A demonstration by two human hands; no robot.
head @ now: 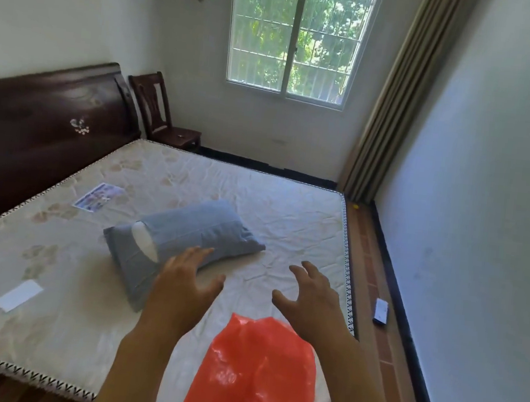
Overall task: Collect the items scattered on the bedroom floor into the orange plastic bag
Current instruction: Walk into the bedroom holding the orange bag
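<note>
Both hands, left hand [183, 285] and right hand [311, 295], are hovering spread wide and holding nothing, just above the orange plastic bag [255, 376] that's lying on the bare mattress [258, 193], beside a blue pillow [181, 234].

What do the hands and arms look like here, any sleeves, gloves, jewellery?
Both forearms are bare as far as the frame shows: no sleeves visible. The left hand and right hand wear no gloves, and no rings, watch or wristband show.
</note>
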